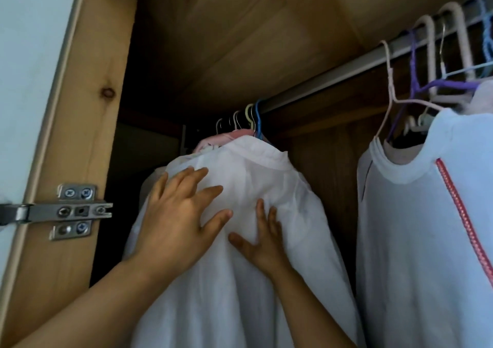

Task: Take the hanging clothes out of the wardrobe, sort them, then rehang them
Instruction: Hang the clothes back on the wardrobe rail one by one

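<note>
A sheer white shirt (pixel 280 187) hangs from the grey wardrobe rail (pixel 333 77) at the left end, in front of several other hung clothes. My left hand (pixel 178 214) lies flat on the shirt's shoulder with fingers spread. Just to its right, my right hand (pixel 262 237) presses on the shirt's front with straight fingers. A blue hanger hook (pixel 258 119) sits above the shirt's collar. On the right hangs a white top with a red stitched stripe (pixel 416 241).
The open wardrobe door with a metal hinge (pixel 66 210) stands at the left. Several hangers (pixel 432 62), pink, purple and white, crowd the rail at the right. A bare stretch of rail separates the two groups of clothes.
</note>
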`<state>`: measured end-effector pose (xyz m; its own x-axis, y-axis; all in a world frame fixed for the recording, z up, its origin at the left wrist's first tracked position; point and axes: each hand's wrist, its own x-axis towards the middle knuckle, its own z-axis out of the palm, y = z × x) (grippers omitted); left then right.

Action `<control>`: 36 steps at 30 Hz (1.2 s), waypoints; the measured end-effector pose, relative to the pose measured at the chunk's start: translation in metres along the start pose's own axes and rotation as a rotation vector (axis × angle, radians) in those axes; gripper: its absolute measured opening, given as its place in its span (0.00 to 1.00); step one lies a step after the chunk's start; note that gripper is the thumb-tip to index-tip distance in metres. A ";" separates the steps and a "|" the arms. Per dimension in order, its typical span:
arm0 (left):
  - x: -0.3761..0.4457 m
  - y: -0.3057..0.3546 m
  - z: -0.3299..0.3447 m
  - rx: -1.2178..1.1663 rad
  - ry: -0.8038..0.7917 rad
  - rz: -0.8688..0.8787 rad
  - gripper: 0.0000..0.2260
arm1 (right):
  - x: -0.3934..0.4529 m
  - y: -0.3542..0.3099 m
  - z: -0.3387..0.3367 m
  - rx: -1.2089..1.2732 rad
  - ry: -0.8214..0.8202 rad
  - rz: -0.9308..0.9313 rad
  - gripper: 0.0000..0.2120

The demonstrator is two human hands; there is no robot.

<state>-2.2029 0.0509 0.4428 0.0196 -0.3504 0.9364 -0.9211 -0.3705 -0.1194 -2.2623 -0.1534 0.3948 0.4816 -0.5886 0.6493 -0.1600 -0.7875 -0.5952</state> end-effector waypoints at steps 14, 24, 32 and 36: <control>-0.174 0.013 -0.045 -0.424 -0.112 -0.070 0.20 | -0.183 -0.022 0.016 0.548 0.464 -0.052 0.05; -0.349 -0.008 -0.148 -0.463 -0.427 -0.666 0.12 | -0.333 -0.106 0.074 0.508 0.043 -0.242 0.10; -0.486 -0.058 -0.285 -0.185 -0.388 -1.024 0.19 | -0.457 -0.207 0.181 0.604 -0.362 -0.482 0.12; -0.549 -0.080 -0.372 0.028 -0.376 -1.197 0.21 | -0.529 -0.271 0.238 0.699 -0.572 -0.574 0.12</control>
<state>-2.2844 0.5935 0.0612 0.9506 -0.0038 0.3103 -0.2403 -0.6417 0.7283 -2.2688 0.4146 0.1005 0.6894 0.1529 0.7081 0.6610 -0.5327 -0.5285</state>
